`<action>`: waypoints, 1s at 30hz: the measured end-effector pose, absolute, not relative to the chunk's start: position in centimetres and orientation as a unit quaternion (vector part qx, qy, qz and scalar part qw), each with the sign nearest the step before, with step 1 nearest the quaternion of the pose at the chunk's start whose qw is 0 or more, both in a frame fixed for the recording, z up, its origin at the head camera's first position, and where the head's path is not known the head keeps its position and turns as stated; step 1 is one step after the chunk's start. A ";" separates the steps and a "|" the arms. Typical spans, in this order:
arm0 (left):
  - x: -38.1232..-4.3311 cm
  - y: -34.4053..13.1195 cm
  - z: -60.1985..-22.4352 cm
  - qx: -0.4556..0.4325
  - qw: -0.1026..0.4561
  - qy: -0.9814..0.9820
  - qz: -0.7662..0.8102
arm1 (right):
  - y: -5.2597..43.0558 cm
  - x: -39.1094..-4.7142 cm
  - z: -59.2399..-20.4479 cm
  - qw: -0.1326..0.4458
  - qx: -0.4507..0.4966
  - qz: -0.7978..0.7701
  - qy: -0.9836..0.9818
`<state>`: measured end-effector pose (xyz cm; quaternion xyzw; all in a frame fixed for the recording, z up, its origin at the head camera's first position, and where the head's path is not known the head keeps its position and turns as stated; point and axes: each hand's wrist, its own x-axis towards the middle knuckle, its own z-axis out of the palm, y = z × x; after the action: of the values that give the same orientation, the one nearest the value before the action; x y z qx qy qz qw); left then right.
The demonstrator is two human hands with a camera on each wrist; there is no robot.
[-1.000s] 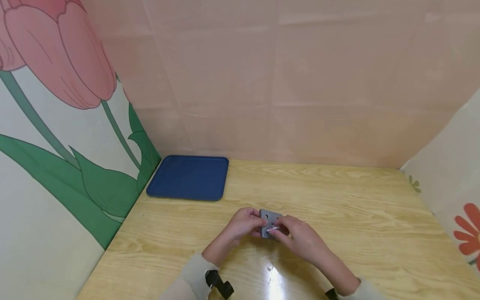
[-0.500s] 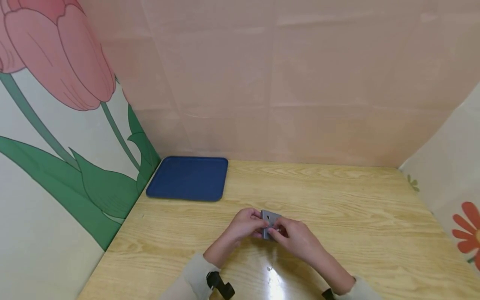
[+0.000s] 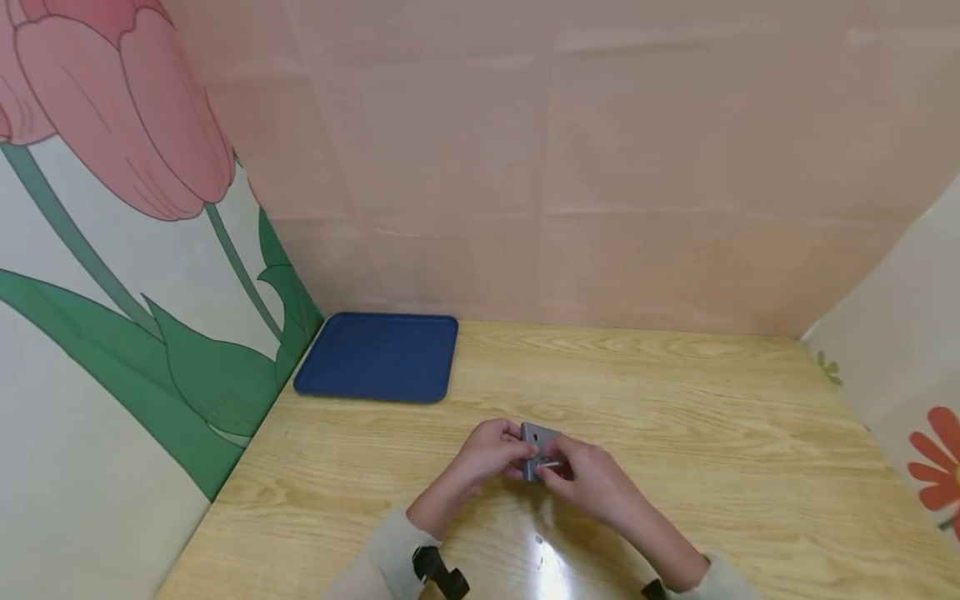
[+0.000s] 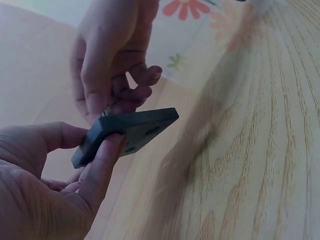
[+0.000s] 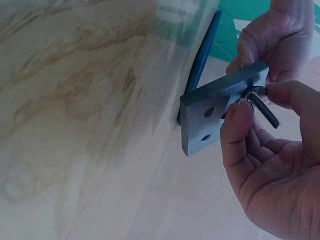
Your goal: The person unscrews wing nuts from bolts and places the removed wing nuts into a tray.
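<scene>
A grey metal plate (image 3: 531, 433) with several holes is held off the table between both hands. My left hand (image 3: 483, 454) grips one edge of it, thumb on one face and fingers on the other, as the left wrist view shows. Out of a hole sticks a threaded bolt (image 5: 267, 113), and a nut (image 5: 256, 91) sits on it close against the plate's face. Thumb and forefinger of my right hand (image 3: 596, 479) pinch that nut from two sides. The bolt's far end, behind the plate, is hidden.
A blue tray (image 3: 375, 358) lies at the back left of the wood-grain table (image 3: 675, 400), near the flowered side wall. A tiny dark speck (image 3: 539, 540) shows near a bright reflection at the front.
The right fingers shift about the nut; the bolt goes out of sight behind them at mid-point and shows again now. The plate sits marginally lower; the left hand keeps its hold.
</scene>
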<state>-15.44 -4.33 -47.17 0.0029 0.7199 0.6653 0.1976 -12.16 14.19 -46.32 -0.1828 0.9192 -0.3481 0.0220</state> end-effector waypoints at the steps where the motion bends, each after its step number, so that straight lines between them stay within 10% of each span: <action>1: -15.4 -4.4 -47.2 0.004 0.198 0.720 0.665 | 14.2 -12.2 -46.3 0.020 -0.187 -0.351 0.917; 15: -15.3 -4.5 -46.8 0.005 0.199 0.709 0.676 | 14.2 -11.7 -46.3 -0.073 -0.241 -0.340 0.906; 30: -15.1 -4.6 -47.1 0.001 0.204 0.717 0.667 | 13.8 -11.8 -46.0 -0.029 -0.127 -0.320 0.938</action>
<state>-15.11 -4.63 -47.09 0.0008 0.7167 0.6668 0.2041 -11.78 13.84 -45.99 -0.1267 0.9383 -0.3204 -0.0286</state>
